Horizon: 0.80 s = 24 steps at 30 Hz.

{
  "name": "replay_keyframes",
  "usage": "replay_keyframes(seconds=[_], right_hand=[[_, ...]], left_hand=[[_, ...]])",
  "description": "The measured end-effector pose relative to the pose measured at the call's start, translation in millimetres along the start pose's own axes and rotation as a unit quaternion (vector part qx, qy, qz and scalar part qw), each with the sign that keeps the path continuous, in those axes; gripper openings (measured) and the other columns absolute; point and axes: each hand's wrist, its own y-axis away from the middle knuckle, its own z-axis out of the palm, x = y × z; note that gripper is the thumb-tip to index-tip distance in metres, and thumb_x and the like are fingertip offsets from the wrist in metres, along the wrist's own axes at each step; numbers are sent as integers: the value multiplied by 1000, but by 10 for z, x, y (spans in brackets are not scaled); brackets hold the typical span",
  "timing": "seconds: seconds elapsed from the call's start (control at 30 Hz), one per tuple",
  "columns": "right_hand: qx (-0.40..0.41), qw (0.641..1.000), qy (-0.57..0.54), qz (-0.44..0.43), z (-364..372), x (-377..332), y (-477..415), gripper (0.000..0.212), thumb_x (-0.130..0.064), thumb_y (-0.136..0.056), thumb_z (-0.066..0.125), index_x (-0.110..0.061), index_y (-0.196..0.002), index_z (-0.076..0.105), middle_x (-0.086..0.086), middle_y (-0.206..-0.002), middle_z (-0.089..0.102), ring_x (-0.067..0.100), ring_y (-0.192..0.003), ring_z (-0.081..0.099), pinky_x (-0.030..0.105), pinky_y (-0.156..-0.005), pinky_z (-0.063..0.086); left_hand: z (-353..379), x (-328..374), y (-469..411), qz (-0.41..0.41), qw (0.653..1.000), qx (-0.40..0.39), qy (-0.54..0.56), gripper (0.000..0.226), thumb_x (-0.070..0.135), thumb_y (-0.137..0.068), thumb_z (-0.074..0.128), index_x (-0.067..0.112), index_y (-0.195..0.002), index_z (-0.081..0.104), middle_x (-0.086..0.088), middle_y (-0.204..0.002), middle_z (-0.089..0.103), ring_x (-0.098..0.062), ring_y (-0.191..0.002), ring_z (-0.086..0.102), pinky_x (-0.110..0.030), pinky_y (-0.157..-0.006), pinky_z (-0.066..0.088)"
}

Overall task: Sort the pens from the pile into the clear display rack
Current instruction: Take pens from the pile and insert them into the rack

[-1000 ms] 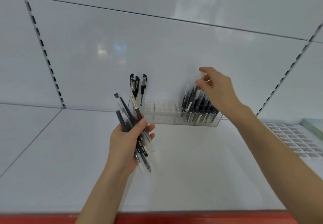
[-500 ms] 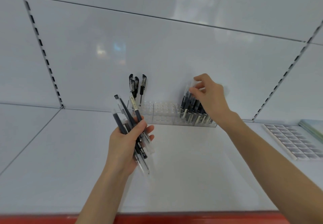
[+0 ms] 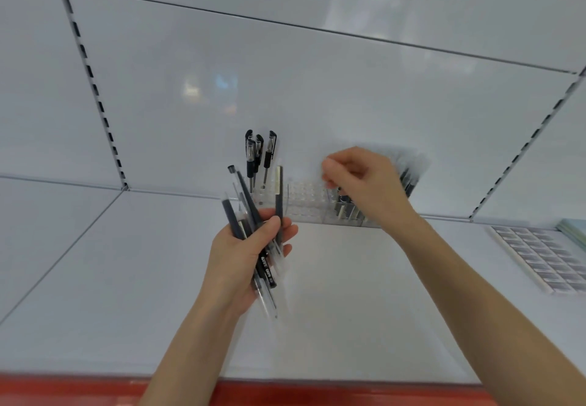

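Note:
My left hand (image 3: 244,256) grips a bundle of several dark pens (image 3: 250,215) with clear barrels, raised above the white shelf (image 3: 95,263). The clear display rack (image 3: 304,199) stands against the back wall. Its left section holds three black capped pens (image 3: 258,155), standing upright. My right hand (image 3: 364,180) hovers in front of the rack's right section with curled fingers. It hides most of the dark pens (image 3: 409,180) standing there. Motion blur hides whether the right hand pinches anything.
A flat tray of small grey cells (image 3: 545,256) lies on the shelf at the right, with a pale green stack (image 3: 574,231) behind it. Slotted uprights (image 3: 92,79) run up the back wall. A red strip (image 3: 95,389) marks the shelf's front edge.
My right hand has come down from the tops of the pens in the right section and shifted left, toward the rack's middle. The bundle in my left hand has tilted slightly.

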Motion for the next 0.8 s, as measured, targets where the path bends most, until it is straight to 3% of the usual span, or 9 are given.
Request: replay_keyframes(seconds=[0.07, 0.17, 0.3, 0.43, 0.53, 0.63, 0.7, 0.8], right_hand=[[-82, 996, -15, 16, 124, -75, 27, 14, -30, -84, 63, -20, -94, 64, -3, -83, 71, 5, -73, 68, 19, -67, 53], [-126, 989, -66, 31, 248, -120, 30, 16, -22, -82, 66, -17, -97, 62, -4, -75, 71, 7, -67, 67, 20, -62, 53], [-62, 981, -174, 64, 231, -153, -59, 16, -10, -84, 64, -6, -99, 61, 4, -74, 70, 9, -61, 66, 18, -59, 54], [7, 967, -240, 82, 211, -115, -140, 24, -8, -85, 63, -4, -107, 56, 6, -77, 70, 11, -64, 66, 20, -64, 56], [37, 998, -43, 8, 248, 32, -132, 28, -14, -86, 62, -12, -113, 56, 4, -101, 64, 9, -89, 61, 23, -85, 50], [19, 967, 174, -186, 299, 132, -66, 24, -26, -86, 58, -13, -104, 68, 5, -122, 59, 16, -114, 49, 19, -98, 30], [-72, 942, 210, -254, 356, 161, 3, 33, -33, -86, 50, -12, -102, 70, 6, -112, 66, 20, -106, 56, 16, -92, 35], [-173, 915, 215, -294, 418, 178, 112, 38, -33, -89, 43, -10, -108, 67, 5, -97, 71, 19, -90, 62, 24, -81, 45]], left_hand=[[18, -2, 17, -2, 1000, -12, -15, 10, 0, -86, 58, 6, -90, 64, -9, -76, 73, -20, -74, 72, -33, -68, 59], [14, -1, 47, -6, 999, -25, -39, 10, -1, -85, 58, 6, -88, 64, -8, -76, 73, -22, -76, 72, -36, -73, 58], [-96, 29, 66, -6, 997, -22, -68, 10, 2, -85, 59, 6, -93, 64, -12, -85, 74, -25, -83, 71, -39, -77, 57], [-164, 69, 113, -2, 998, -9, -64, 9, 2, -84, 61, 4, -92, 63, -11, -76, 72, -22, -69, 71, -31, -63, 60], [-190, 121, 113, 18, 997, 21, -65, 6, 6, -84, 63, 3, -89, 64, -10, -70, 69, -15, -56, 66, -26, -55, 57], [-206, 167, 96, 30, 997, 36, -63, 8, 10, -85, 61, 2, -86, 63, -9, -65, 66, -11, -50, 62, -26, -55, 57], [-202, 182, 90, 34, 997, 41, -59, 9, 11, -86, 60, 2, -86, 63, -8, -63, 66, -10, -48, 61, -26, -55, 58], [-222, 192, 74, 35, 997, 50, -51, 9, 11, -85, 61, 3, -84, 64, -6, -62, 66, -9, -49, 61, -24, -53, 57]])
